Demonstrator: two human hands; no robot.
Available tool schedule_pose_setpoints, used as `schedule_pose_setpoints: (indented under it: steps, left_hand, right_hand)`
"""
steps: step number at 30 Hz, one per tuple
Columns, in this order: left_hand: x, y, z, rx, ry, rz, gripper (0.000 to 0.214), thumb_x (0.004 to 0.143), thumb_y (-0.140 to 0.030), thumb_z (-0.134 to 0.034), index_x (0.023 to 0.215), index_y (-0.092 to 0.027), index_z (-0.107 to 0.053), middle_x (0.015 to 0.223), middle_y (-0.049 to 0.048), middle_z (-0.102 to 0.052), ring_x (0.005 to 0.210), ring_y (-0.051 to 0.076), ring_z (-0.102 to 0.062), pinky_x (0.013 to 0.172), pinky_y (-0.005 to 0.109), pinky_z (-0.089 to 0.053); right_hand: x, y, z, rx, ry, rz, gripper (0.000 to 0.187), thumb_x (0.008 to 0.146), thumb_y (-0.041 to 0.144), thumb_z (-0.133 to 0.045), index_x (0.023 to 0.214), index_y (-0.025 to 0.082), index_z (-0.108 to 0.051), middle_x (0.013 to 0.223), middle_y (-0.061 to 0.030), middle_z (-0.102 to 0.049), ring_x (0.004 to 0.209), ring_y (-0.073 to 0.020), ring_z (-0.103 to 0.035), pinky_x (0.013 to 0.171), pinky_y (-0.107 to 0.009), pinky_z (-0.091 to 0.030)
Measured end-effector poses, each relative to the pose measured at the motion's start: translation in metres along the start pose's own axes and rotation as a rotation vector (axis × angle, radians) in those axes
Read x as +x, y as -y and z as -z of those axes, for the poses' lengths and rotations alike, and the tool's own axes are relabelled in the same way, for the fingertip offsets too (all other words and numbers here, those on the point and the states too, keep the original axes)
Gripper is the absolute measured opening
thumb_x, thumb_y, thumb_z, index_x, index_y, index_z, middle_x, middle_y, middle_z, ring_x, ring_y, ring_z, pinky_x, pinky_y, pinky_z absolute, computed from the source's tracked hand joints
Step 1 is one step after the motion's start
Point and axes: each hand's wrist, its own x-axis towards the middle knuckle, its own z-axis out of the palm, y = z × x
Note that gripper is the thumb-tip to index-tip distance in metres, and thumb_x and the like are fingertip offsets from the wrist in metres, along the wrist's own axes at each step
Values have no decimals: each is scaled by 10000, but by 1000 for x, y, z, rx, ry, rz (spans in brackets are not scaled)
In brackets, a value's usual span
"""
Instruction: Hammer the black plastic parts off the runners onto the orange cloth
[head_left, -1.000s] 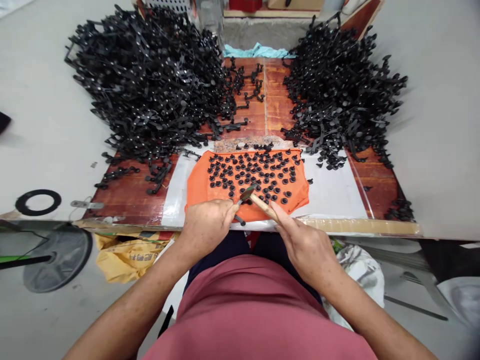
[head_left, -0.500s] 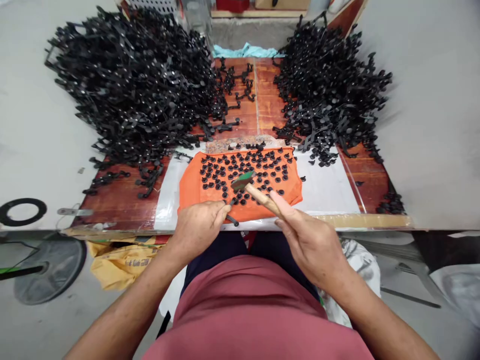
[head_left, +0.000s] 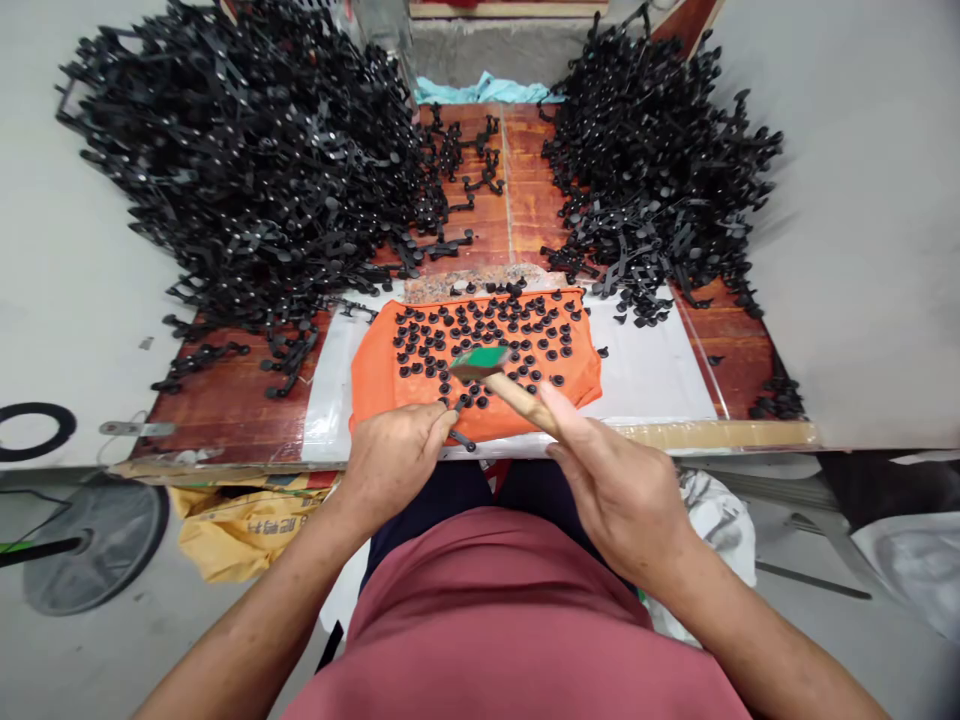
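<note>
Hammer point(head_left: 501, 384) higher than before

Workshop, small-parts bench work. Large heap of black parts point(head_left: 262, 170) beyond left hand point(head_left: 397, 450), second heap point(head_left: 660, 170) beyond right hand point(head_left: 619, 490). Wooden-handled hammer point(head_left: 505, 388) in right hand. Orange cloth point(head_left: 367, 375) dotted with small black pieces point(head_left: 431, 371) just beyond both hands. Red-brown worktop point(head_left: 529, 205) around, tan tape point(head_left: 727, 435) along edge nearest hands, printed yellow sack point(head_left: 247, 535) below left hand.

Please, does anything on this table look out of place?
One small black piece looks stray: it lies alone on the wooden tabletop, right of the white sheet, while most others lie in piles or on the orange cloth.
</note>
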Motion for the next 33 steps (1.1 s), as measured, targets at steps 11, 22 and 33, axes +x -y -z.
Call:
schedule_pose_setpoints:
  steps: [11, 22, 33]
  left_hand:
    - [4, -7, 7, -22, 63, 61, 432, 1040, -388, -324, 725, -219, -566, 762, 45, -706, 752, 206, -634, 645, 305, -287]
    - [2, 15, 5, -500, 21, 53, 472, 999, -526, -344, 670, -213, -472, 657, -12, -540, 662, 157, -536, 650, 266, -364]
    - [-39, 18, 9, -1074, 69, 319, 532, 895, -683, -519, 775, -180, -648, 584, -41, -403, 545, 116, -294, 532, 249, -264]
  right_hand:
    - [2, 1, -6, -99, 135, -61, 544, 1085, 256, -376, 1630, 243, -359, 963, -81, -780, 776, -223, -738, 679, -299, -535]
    - [2, -3, 10, 351, 17, -175, 496, 1074, 290, -414, 1568, 255, -447, 1104, -67, -776, 852, -201, -731, 790, -302, -530]
    - [65, 31, -33, -33, 66, -144, 202, 1018, 306, -490, 1004, 221, -673, 746, -21, -730, 603, -183, -643, 537, -288, -283]
